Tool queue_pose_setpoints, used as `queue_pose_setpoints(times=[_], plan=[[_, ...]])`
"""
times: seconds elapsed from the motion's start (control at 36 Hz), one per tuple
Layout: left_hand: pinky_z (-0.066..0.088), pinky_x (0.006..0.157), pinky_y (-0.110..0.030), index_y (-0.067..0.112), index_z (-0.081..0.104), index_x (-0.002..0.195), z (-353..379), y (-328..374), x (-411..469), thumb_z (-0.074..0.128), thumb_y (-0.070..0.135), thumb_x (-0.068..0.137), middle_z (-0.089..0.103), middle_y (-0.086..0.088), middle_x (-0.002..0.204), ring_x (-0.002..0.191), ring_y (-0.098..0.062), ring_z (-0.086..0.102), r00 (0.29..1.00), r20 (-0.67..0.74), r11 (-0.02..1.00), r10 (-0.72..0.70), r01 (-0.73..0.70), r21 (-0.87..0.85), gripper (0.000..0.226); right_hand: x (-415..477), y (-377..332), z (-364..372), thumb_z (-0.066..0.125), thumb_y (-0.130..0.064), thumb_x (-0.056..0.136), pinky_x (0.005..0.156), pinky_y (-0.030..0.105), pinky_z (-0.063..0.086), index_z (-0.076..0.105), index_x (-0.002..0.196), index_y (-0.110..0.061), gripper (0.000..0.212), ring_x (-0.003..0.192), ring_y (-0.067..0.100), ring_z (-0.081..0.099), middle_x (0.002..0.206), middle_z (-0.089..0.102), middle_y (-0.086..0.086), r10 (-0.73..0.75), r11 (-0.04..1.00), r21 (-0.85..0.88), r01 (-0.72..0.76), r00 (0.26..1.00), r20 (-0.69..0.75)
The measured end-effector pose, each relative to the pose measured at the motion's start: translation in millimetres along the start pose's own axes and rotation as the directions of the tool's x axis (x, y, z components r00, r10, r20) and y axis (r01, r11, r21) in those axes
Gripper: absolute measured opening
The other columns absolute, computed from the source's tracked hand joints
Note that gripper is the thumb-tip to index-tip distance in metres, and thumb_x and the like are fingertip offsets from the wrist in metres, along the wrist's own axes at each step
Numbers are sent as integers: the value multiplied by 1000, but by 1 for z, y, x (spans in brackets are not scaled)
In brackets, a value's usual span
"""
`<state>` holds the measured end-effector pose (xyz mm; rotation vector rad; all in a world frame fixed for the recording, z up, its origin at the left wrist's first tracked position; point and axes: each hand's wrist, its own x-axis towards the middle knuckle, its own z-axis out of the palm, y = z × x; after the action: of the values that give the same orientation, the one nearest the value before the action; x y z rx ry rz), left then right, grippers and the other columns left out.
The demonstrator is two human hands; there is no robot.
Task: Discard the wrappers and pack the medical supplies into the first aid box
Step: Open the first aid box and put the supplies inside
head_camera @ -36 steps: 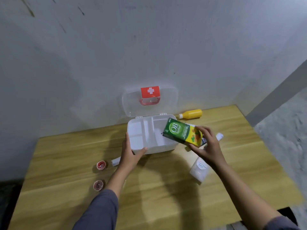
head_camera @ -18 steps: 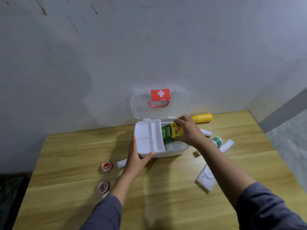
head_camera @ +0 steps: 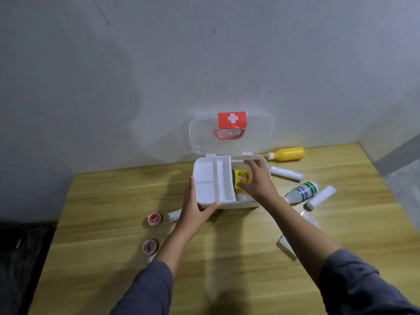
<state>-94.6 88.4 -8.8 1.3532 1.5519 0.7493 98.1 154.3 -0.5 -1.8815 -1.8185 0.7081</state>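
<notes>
The white first aid box (head_camera: 202, 204) stands open at the back of the wooden table, its clear lid (head_camera: 261, 133) with a red cross leaning on the wall. A white divided tray (head_camera: 213, 178) covers the box's left half. My left hand (head_camera: 195, 209) grips the box's front left corner. My right hand (head_camera: 256, 180) reaches into the right half and holds a green and yellow carton (head_camera: 242, 178), which is mostly down inside the box.
Right of the box lie a yellow bottle (head_camera: 287, 153), two white tubes (head_camera: 287, 173) (head_camera: 320, 197), a green-labelled bottle (head_camera: 302, 191) and a clear packet (head_camera: 287, 245). Left of it are two small red-lidded jars (head_camera: 155, 218) (head_camera: 150, 246) and a small white tube (head_camera: 175, 215).
My right hand has carried the carton from above the table's front into the box's right half and pushed it lower. My left hand stays on the box.
</notes>
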Motion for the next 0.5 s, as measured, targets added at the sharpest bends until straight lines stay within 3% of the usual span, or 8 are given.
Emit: queue_pose_setpoints(times=[0.11, 0.17, 0.33, 0.5], plan=[[16, 105, -20, 28, -4, 146, 0, 1, -1, 70, 34, 79, 8, 11, 154, 129, 6, 9, 1000, 3, 1000, 7, -7, -1, 100, 2, -2, 4, 72, -14, 77, 94, 28, 38, 41, 131, -2, 64, 119, 26, 45, 137, 41, 15, 196, 980, 29, -197, 980, 43], [16, 104, -19, 28, -4, 146, 0, 2, -1, 70, 34, 79, 8, 11, 154, 128, 7, 10, 1000, 1, 1000, 9, -9, -3, 100, 5, -1, 7, 72, -15, 76, 87, 28, 38, 43, 125, 0, 59, 116, 29, 46, 131, 46, 18, 242, 969, 28, -244, 969, 53], [17, 105, -20, 28, -3, 146, 1, 1, -1, 71, 32, 79, 9, 10, 154, 129, 7, 10, 1000, -8, 1000, 18, -18, -4, 100, 10, -1, 14, 69, -16, 79, 69, 28, 39, 51, 112, -3, 40, 85, 21, 51, 110, 62, 15, 352, 917, 190, -350, 936, 25], [19, 108, -23, 28, -3, 146, 1, -1, 1, 71, 33, 78, 9, 10, 154, 134, 2, 12, 1000, -8, 1000, 14, -14, -8, 101, 19, -2, 21, 77, -14, 72, 75, 29, 45, 57, 103, -7, 37, 93, 24, 59, 103, 65, 11, 467, 812, 356, -463, 881, 79]])
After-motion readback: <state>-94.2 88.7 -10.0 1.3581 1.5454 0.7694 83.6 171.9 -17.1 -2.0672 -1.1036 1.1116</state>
